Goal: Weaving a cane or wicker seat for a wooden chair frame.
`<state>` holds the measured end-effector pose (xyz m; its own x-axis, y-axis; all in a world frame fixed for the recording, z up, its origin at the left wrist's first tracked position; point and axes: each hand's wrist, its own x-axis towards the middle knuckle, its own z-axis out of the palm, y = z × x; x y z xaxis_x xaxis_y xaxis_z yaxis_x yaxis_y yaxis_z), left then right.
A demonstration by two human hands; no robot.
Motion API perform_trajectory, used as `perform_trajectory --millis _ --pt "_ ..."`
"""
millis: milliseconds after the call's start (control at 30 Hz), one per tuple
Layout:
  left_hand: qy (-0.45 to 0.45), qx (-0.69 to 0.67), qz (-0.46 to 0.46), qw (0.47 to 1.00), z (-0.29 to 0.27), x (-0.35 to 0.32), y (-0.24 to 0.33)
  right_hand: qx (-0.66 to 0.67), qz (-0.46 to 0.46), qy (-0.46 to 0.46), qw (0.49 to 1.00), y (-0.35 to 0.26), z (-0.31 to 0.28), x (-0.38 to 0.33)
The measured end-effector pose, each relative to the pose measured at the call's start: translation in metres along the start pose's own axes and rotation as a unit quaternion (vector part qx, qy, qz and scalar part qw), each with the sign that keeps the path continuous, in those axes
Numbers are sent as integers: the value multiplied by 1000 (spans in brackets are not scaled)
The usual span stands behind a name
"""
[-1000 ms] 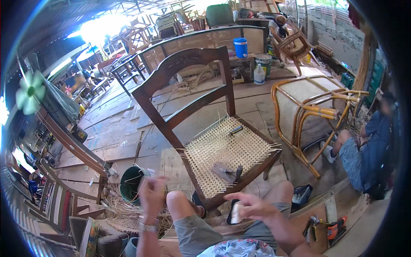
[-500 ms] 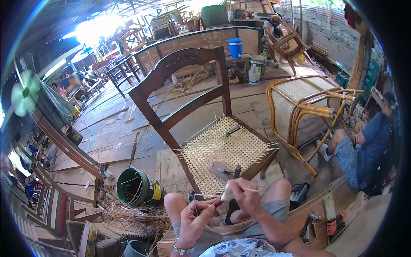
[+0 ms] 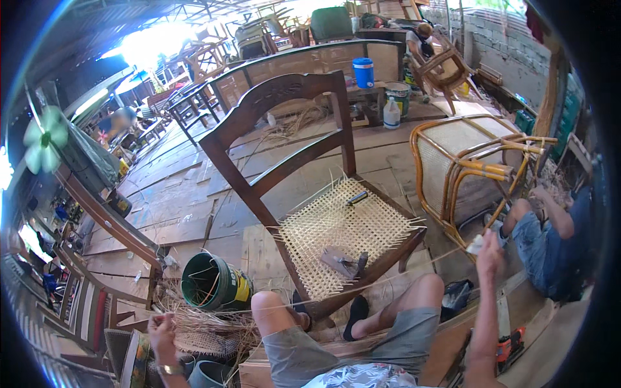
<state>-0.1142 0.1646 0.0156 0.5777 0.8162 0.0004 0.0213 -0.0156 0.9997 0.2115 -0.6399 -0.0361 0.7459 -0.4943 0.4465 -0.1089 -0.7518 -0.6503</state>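
A long, thin cane strand (image 3: 388, 280) runs stretched across my lap from one hand to the other. Out to the left, near the bucket, my left hand (image 3: 162, 331) pinches one end. My right hand (image 3: 490, 258) is raised at the right, closed around the strand and a small white wad (image 3: 476, 244), perhaps cloth. Before my knees stands a dark wooden chair (image 3: 275, 97) with a woven cane seat (image 3: 323, 223), loose strand ends sticking out along its edges. A dark-handled tool with a flat brownish part (image 3: 343, 263) and a black marker-like object (image 3: 357, 198) lie on the seat.
A green bucket (image 3: 206, 288) stands left among loose cane strips (image 3: 194, 323). An overturned rattan chair (image 3: 446, 174) lies right, beside a seated person (image 3: 550, 239). Another person (image 3: 417, 45) sits farther back. Orange-handled tools (image 3: 511, 343) rest beside my right arm.
My hands were close together over my lap and are now spread far apart, left hand to the left, right hand up and right. The strand is now drawn out between them.
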Motion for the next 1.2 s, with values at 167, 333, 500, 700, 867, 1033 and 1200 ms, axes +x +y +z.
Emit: perform_trajectory --millis 167,333,500,700,867,1033,1200 --pt "215 246 101 940 -263 98 -37 -111 -155 11 982 90 -20 57" --pt "558 499 139 648 -416 80 47 -243 38 38 968 273 -45 126" --pt "445 562 196 669 -406 59 95 86 204 -80 972 260 -67 127" --pt "29 455 456 764 -17 79 136 486 107 -284 819 -42 -35 21" --pt "-421 221 206 856 259 -25 161 444 42 -573 687 -222 4 -80" --pt "-585 189 157 773 367 -90 156 508 -23 -683 524 -285 23 -169" --pt "-585 184 174 770 385 -103 139 546 110 -709 433 -286 24 -190"
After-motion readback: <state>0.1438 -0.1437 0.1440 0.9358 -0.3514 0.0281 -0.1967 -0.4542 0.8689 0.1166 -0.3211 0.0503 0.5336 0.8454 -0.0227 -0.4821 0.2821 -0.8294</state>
